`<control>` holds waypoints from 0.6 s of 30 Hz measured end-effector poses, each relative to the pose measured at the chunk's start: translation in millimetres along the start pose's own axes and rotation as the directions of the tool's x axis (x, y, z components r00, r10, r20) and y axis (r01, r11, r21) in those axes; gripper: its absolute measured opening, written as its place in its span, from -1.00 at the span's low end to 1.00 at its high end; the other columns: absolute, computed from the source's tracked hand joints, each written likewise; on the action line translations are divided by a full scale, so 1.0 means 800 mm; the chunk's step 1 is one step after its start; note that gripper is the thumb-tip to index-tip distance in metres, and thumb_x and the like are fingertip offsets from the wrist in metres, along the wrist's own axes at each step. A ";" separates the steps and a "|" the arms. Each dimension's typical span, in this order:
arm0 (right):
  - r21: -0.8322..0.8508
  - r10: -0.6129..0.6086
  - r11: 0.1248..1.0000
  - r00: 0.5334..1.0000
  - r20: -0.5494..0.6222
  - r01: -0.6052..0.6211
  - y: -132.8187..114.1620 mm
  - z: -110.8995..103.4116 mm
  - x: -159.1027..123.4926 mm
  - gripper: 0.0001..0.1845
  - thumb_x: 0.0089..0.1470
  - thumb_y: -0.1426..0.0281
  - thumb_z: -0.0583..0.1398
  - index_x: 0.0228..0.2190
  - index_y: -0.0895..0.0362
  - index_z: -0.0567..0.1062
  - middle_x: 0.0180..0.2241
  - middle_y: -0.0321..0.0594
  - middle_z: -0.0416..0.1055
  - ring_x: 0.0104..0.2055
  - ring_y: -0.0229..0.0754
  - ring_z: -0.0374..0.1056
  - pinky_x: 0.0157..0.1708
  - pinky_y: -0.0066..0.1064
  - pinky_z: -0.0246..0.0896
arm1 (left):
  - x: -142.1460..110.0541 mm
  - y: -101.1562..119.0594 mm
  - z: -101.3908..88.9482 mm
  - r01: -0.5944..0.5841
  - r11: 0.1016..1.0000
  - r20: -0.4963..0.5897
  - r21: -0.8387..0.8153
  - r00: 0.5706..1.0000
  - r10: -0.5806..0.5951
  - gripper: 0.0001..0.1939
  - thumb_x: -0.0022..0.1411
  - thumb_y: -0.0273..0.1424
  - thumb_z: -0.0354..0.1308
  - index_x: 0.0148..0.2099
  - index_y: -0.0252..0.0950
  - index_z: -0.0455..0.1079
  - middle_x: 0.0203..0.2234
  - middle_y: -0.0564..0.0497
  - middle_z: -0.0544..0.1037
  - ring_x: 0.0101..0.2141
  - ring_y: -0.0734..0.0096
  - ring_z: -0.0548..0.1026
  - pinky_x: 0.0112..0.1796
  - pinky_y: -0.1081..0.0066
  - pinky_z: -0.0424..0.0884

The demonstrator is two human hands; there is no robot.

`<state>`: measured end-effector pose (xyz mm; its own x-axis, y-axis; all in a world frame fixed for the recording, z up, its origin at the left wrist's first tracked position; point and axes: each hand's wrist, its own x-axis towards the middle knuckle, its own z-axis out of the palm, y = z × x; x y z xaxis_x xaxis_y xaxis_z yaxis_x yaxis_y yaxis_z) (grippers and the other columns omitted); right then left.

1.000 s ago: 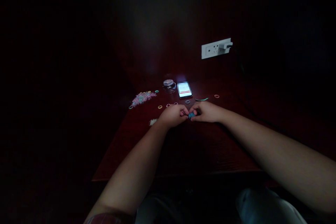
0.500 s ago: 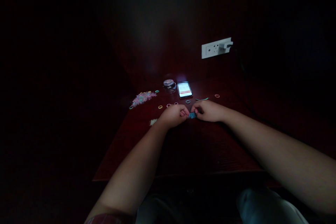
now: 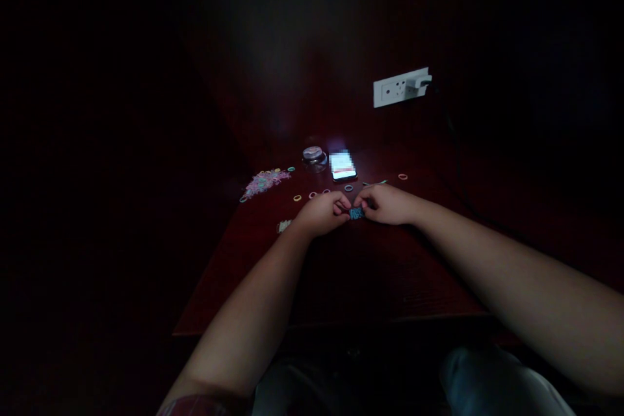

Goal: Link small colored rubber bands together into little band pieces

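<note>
A small bunch of blue elastic hair ties [image 3: 356, 214] lies on the dark red table between my hands. At its left end, my left hand [image 3: 325, 213] is closed, thumb and fingers pinching the edge of the bunch. My right hand [image 3: 387, 203] curls in from the other side, its fingertips closed on the right end. A pale yellow bunch of hair ties [image 3: 284, 226] sits partly behind my left wrist. Just beyond my hands lie single loose hair ties, one of them blue-grey [image 3: 348, 188] and one yellow [image 3: 297, 198].
A heap of mixed pink and green hair ties [image 3: 266, 182] lies at the table's left edge. Toward the wall stand a lidded clear jar [image 3: 314, 159] and a lit phone [image 3: 343, 166]. A plug sits in the wall socket [image 3: 390, 92], its cable trailing down right. The room is dark.
The blue bunch looks slightly more gathered between my fingertips. Both hands stay in nearly the same place, and the view has shifted only a little.
</note>
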<state>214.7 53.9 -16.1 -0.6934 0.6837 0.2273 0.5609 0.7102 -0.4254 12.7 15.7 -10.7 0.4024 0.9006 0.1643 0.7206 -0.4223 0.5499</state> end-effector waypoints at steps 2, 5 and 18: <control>-0.013 -0.007 1.000 1.000 0.014 0.007 0.000 0.000 0.000 -0.75 -0.12 0.51 0.14 -0.34 0.13 0.54 -0.41 -0.24 0.47 -0.43 -0.25 0.29 -0.39 -0.45 0.11 | 0.000 0.000 0.000 -0.002 1.000 0.014 0.003 1.000 0.001 -0.79 0.03 -0.47 0.22 -0.21 -0.29 0.44 -0.42 0.04 0.54 -0.39 0.49 0.48 -0.36 0.49 0.38; -0.028 0.003 1.000 1.000 0.031 -0.002 0.001 -0.001 0.001 -0.76 -0.08 0.50 0.13 -0.33 0.13 0.54 -0.40 -0.23 0.48 -0.41 -0.23 0.31 -0.37 -0.44 0.14 | 0.001 -0.001 0.001 -0.002 1.000 0.017 -0.013 1.000 0.003 -0.80 0.04 -0.46 0.22 -0.21 -0.30 0.43 -0.41 0.03 0.55 -0.40 0.49 0.48 -0.36 0.49 0.38; -0.004 0.082 0.997 0.990 -0.112 -0.083 0.009 0.002 0.003 -0.75 0.04 0.47 0.07 -0.28 0.12 0.52 -0.30 -0.19 0.52 -0.30 -0.16 0.40 -0.27 -0.40 0.22 | 0.003 -0.006 -0.001 -0.040 0.996 -0.192 0.078 0.980 0.054 -0.84 0.20 -0.44 0.05 -0.21 -0.25 0.43 -0.38 0.04 0.55 -0.36 0.46 0.48 -0.29 0.46 0.39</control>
<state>216.3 60.7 -19.7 -0.5902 0.7541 0.2882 0.6185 0.6518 -0.4389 9.7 20.3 -12.0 0.3251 0.8795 0.3476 0.7456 -0.4645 0.4778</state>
